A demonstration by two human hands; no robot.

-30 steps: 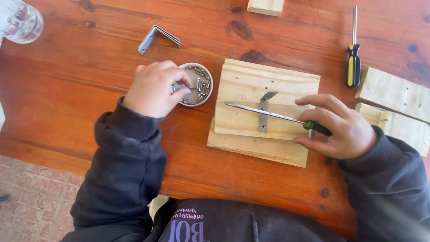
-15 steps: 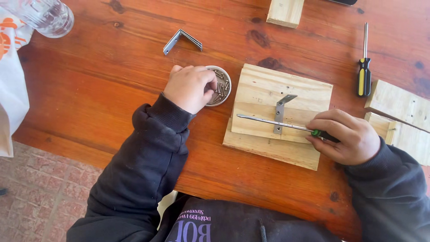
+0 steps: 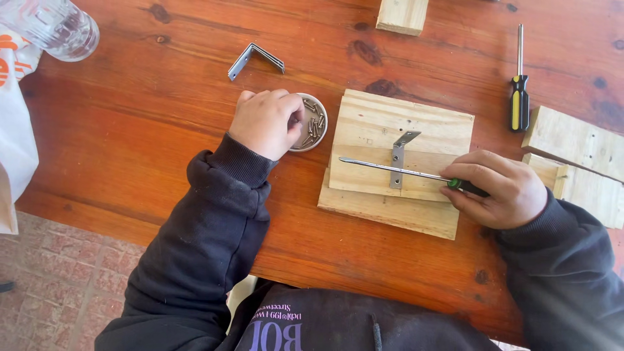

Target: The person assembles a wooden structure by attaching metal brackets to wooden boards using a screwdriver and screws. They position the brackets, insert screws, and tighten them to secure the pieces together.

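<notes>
My left hand (image 3: 266, 122) curls over the round tin of screws (image 3: 311, 123) at nine o'clock of the wooden block (image 3: 403, 123); whether it pinches one, I cannot tell. My right hand (image 3: 500, 190) grips the green-handled screwdriver (image 3: 396, 169), lying across the metal bracket (image 3: 398, 159). Fumbling could tip the tin or nudge the bracket.

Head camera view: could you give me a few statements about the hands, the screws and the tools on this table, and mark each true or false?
1. The left hand reaches into a round dish of screws. True.
2. The right hand holds a hammer. False: it holds a green-handled screwdriver that lies across the wooden block.
3. A metal bracket sits on the wooden block. True.
4. The yellow-and-black screwdriver is in the left hand. False: it lies on the table, untouched, beyond the right hand.
5. A second bracket lies loose on the table beyond the left hand. True.
</notes>
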